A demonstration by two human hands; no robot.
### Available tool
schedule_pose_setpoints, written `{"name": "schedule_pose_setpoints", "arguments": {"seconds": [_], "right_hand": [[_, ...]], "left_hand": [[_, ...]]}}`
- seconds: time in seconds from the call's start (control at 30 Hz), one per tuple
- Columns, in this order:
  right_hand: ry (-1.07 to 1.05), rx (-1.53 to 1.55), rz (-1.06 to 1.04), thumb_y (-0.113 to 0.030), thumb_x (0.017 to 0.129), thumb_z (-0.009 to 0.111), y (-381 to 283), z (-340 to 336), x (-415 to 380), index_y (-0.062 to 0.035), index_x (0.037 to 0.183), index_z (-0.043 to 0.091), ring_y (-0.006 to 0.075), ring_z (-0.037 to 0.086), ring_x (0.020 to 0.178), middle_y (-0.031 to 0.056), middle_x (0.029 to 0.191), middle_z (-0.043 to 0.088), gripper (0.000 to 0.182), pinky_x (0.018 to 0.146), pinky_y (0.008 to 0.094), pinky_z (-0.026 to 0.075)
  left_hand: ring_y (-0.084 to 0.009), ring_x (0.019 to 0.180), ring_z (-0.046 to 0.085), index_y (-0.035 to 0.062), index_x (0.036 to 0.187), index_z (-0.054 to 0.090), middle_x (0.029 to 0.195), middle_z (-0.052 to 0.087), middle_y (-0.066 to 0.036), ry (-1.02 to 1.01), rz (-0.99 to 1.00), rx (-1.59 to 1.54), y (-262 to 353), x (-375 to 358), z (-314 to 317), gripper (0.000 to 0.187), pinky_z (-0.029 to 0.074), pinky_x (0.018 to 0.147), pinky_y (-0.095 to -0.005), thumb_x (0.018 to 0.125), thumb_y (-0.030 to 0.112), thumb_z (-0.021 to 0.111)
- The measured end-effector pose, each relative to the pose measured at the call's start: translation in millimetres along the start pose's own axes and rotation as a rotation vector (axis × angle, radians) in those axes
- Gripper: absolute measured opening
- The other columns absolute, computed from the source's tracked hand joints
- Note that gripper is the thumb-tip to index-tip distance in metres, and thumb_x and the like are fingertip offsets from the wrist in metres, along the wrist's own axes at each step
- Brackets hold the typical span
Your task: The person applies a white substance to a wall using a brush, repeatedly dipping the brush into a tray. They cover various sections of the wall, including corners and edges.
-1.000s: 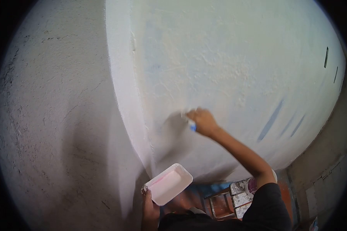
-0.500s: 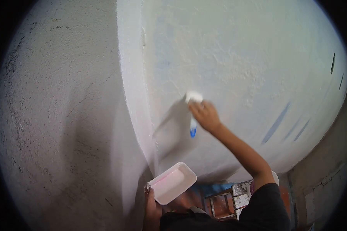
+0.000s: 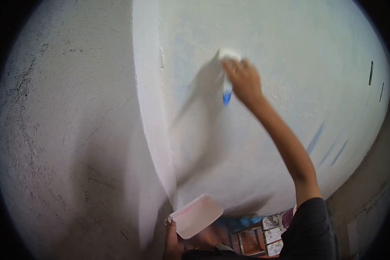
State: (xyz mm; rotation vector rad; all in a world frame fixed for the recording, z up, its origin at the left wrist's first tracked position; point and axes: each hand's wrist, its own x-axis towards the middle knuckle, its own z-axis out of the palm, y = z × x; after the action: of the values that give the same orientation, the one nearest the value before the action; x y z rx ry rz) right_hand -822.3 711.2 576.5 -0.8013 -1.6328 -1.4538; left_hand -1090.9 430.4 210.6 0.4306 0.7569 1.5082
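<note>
My right hand (image 3: 244, 82) is closed round a paintbrush (image 3: 226, 99) with a white handle that ends in a blue tip. The brush's white head lies against the pale green-white wall (image 3: 203, 26), and the handle points down. Low in the view, my left hand (image 3: 172, 245) grips one corner of a white rectangular tray (image 3: 212, 204). The tray is tilted, with a pinkish streak along its inner side; most of the left hand's fingers are hidden behind it.
A rough grey wall (image 3: 73, 108) meets the painted wall along a white vertical strip (image 3: 149, 86) on the left. Below right stands a paint-spattered stool or ladder (image 3: 273, 236) on a reddish floor, with a purple-marked container (image 3: 288, 218) partly hidden by my sleeve. Dark slits mark the wall at right.
My right hand has moved up and slightly right along the wall with the paintbrush, and the arm is straighter. The tray in my left hand sits slightly lower in view.
</note>
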Motion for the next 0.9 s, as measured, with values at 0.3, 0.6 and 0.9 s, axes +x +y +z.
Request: {"name": "schedule_pose_setpoints", "arguments": {"seconds": [0.3,0.6,0.9], "right_hand": [[-0.53,0.561,0.168,-0.013,0.08,0.063,-42.3,-23.7,-42.1,-0.0158,0.12,0.064,0.0285,0.06,0.103,0.0067,0.114,0.065,0.04,0.085,0.041,0.053],[0.015,0.014,-0.046,-0.009,0.078,0.066,38.4,2.7,104.0,-0.0143,0.116,0.065,0.0255,0.064,0.095,0.0059,0.113,0.068,0.039,0.073,0.0355,0.056],[-0.651,0.416,-0.308,-0.013,0.081,0.059,-104.3,-8.4,-57.9,-0.0066,0.112,0.065,0.0263,0.064,0.087,0.0108,0.098,0.068,0.032,0.066,0.0374,0.054]], "left_hand": [[-0.0282,0.122,0.053,0.0053,0.137,0.04,0.132,0.053,-0.014,0.051,0.001,0.027,-3.7,-0.6,3.7,0.04,0.045,0.102,-0.0437,0.105,0.027,0.034],[-0.0287,0.121,0.053,0.0026,0.136,0.042,0.131,0.053,-0.015,-0.023,-0.009,-0.012,13.1,-13.7,30.1,0.043,0.046,0.099,-0.0428,0.102,0.029,0.039],[-0.0276,0.121,0.053,0.0029,0.135,0.041,0.129,0.051,-0.015,-0.019,0.056,0.11,-8.6,-1.6,2.3,0.037,0.045,0.101,-0.0403,0.105,0.022,0.033]]}}
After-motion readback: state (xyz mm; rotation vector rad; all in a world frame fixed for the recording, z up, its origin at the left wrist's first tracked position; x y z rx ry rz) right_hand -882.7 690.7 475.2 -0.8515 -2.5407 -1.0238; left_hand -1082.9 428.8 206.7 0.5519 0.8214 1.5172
